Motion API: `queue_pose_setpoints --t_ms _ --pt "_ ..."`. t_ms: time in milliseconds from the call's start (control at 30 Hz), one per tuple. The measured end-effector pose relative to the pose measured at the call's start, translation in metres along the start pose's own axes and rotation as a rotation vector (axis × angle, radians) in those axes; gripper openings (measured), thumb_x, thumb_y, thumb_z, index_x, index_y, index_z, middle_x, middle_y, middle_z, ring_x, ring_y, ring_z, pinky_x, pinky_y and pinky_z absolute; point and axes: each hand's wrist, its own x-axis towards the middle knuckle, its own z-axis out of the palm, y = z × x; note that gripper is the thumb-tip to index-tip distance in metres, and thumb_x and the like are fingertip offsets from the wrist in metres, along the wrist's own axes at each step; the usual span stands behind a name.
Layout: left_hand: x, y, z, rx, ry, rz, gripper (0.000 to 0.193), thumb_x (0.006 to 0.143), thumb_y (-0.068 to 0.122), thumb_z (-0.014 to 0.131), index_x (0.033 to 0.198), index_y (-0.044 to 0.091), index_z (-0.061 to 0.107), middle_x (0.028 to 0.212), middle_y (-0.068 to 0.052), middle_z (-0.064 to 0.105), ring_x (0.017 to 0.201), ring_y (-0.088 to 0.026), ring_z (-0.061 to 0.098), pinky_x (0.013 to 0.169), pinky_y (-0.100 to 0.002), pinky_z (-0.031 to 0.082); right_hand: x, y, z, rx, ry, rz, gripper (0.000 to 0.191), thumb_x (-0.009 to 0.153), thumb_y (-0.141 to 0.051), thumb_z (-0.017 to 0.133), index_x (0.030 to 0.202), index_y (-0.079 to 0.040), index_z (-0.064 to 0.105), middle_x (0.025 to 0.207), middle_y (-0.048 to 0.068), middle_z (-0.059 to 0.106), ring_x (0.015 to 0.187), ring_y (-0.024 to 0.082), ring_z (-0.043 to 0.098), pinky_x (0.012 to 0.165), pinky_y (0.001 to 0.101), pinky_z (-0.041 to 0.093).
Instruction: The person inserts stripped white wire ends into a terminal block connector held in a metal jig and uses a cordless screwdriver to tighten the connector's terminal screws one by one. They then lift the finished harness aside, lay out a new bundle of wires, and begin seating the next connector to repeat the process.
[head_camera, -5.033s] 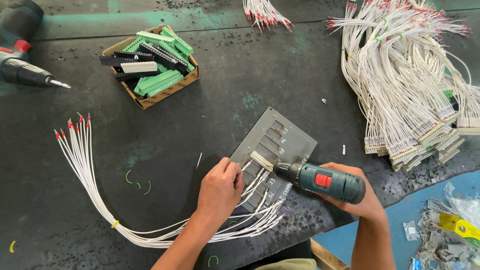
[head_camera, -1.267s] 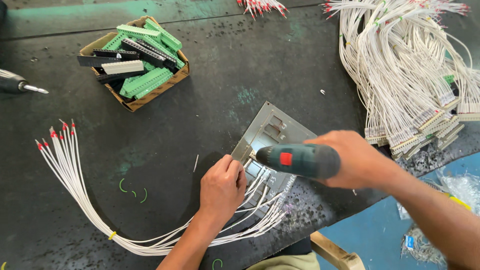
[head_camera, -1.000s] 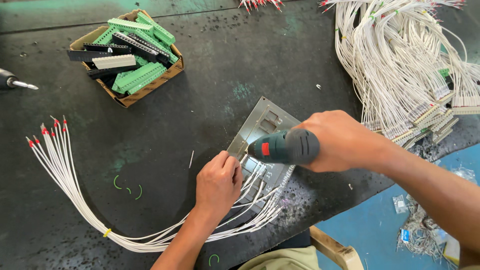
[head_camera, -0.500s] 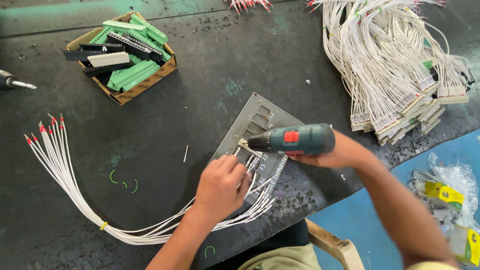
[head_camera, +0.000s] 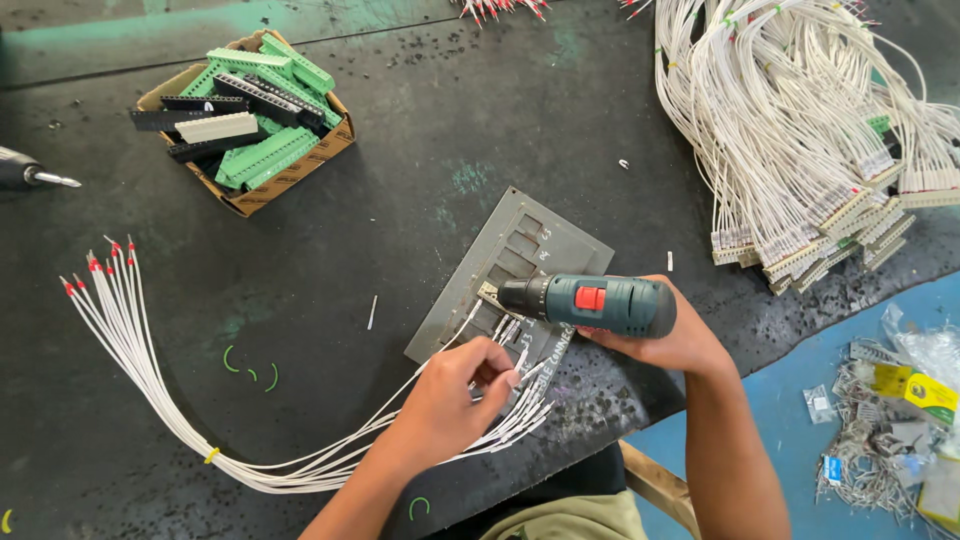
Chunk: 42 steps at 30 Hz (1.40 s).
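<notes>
Most of the dark table (head_camera: 420, 130) lies bare through its middle, while a big heap of white wire bundles (head_camera: 800, 130) crowds the far right corner and a cardboard box (head_camera: 300, 170) of green, black and white connector strips (head_camera: 262, 158) sits toward the far left corner. Close to the near edge, the right hand (head_camera: 665, 340) is wrapped around a green cordless screwdriver (head_camera: 590, 303) lying level, its tip against a grey slotted metal plate (head_camera: 520, 250). Just beside it, the left hand (head_camera: 450, 400) pinches the ends of a bundle of white wires (head_camera: 150, 370) that curves off to red-tipped ends near the left edge.
</notes>
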Motion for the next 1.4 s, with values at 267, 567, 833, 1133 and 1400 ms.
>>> queue_pose_setpoints --t_ms 267,567,833,1133,1400 --pt "0.002 -0.007 -0.002 -0.375 -0.146 -0.207 0.02 0.1 0.01 0.061 0.106 -0.005 0.073 0.08 -0.003 0.07 0.07 -0.006 0.063 0.066 -0.024 0.054 0.002 -0.003 0.001 0.017 0.012 -0.02 0.024 0.074 -0.006 0.087 0.096 -0.003 0.077 0.085 0.002 0.08 0.077 0.007 0.068 0.075 0.0281 0.059" --pt "0.003 -0.006 -0.001 -0.225 -0.06 -0.228 0.015 0.091 0.012 0.072 0.089 -0.002 0.074 0.076 -0.002 0.07 0.067 -0.005 0.066 0.06 -0.023 0.053 0.0 -0.008 0.003 0.004 0.033 -0.016 0.03 0.075 -0.007 0.086 0.103 -0.003 0.076 0.087 0.002 0.078 0.078 0.006 0.066 0.076 0.0274 0.059" --pt "0.003 -0.005 -0.005 -0.044 0.038 -0.02 0.011 0.085 0.01 0.08 0.087 0.0 0.076 0.078 -0.003 0.067 0.065 -0.006 0.052 0.056 -0.024 0.044 0.0 -0.008 0.003 0.003 0.027 -0.023 0.028 0.075 -0.005 0.086 0.101 -0.003 0.076 0.087 0.001 0.078 0.078 0.006 0.066 0.076 0.0268 0.058" --pt "0.005 0.005 -0.007 -0.188 -0.042 -0.325 0.013 0.087 0.009 0.073 0.099 0.004 0.074 0.07 0.0 0.069 0.052 -0.006 0.058 0.046 -0.027 0.048 -0.001 -0.006 0.002 0.013 0.024 -0.015 0.029 0.074 -0.004 0.087 0.1 -0.002 0.075 0.087 0.001 0.078 0.078 0.005 0.066 0.075 0.0264 0.058" --pt "0.002 0.007 -0.01 -0.071 -0.019 -0.204 0.019 0.092 0.005 0.065 0.109 0.001 0.073 0.082 -0.005 0.075 0.063 -0.009 0.073 0.056 -0.026 0.054 -0.001 -0.006 0.003 -0.004 0.032 -0.01 0.028 0.075 -0.005 0.086 0.1 -0.002 0.075 0.086 0.001 0.077 0.078 0.005 0.064 0.075 0.026 0.058"
